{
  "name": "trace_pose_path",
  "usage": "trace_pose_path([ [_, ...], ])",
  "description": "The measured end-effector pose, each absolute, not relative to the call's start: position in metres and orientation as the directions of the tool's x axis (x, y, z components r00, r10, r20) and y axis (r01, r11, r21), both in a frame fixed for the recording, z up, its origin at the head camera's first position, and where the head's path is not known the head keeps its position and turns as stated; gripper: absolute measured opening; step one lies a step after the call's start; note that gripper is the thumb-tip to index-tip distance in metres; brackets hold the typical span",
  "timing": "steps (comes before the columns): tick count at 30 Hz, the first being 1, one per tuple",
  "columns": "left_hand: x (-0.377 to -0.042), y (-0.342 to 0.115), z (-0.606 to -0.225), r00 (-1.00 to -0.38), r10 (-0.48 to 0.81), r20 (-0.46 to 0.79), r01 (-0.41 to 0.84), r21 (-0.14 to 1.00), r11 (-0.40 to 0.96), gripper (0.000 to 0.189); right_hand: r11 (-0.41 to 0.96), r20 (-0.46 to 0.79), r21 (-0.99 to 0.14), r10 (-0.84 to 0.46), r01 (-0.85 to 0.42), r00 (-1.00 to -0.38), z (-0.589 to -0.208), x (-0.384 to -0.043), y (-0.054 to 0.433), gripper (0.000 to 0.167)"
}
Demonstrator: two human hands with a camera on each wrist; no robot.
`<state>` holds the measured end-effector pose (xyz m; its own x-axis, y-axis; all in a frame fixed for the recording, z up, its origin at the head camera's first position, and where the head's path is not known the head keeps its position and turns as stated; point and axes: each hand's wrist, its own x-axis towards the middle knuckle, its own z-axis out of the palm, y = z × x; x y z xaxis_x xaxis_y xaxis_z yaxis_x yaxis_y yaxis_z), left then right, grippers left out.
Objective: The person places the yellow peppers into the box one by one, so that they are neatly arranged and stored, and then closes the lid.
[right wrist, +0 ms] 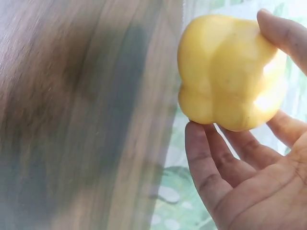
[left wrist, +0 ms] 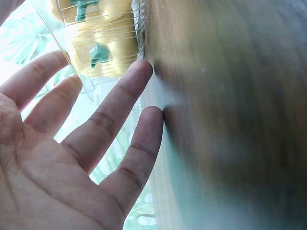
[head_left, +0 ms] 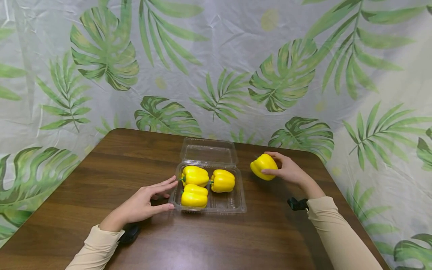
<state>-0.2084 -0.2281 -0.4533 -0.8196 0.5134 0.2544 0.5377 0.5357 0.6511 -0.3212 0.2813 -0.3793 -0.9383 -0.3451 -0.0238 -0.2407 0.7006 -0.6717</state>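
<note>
In the head view my right hand (head_left: 287, 169) grips a yellow bell pepper (head_left: 263, 166) above the table, right of a clear plastic clamshell box (head_left: 241, 202). The right wrist view shows this pepper (right wrist: 230, 72) between thumb and fingers, its lobed bottom facing the camera. Inside the box lie three yellow bell peppers: one at back left (head_left: 195, 176), one at front left (head_left: 194, 195), one at right (head_left: 223, 181). My left hand (head_left: 145, 202) rests beside the box's left side, fingers spread, thumb at its front left corner. Green stems (left wrist: 100, 55) show through the wall in the left wrist view.
The box's lid (head_left: 209, 152) stands folded back at the far side. Beneath everything is a dark brown wooden table (head_left: 135, 157) with rounded far corners. A leaf-patterned cloth (head_left: 216, 56) hangs behind the far edge.
</note>
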Motion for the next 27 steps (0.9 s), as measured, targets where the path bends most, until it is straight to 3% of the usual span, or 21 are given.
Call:
trace_pose_path([
  [27, -0.209, -0.229, -0.455, -0.821, 0.505, 0.267, 0.541, 0.644, 0.540, 0.072, 0.619, -0.063, -0.694, -0.561, -0.368, -0.825, -0.352, -0.299, 0.246, 0.078],
])
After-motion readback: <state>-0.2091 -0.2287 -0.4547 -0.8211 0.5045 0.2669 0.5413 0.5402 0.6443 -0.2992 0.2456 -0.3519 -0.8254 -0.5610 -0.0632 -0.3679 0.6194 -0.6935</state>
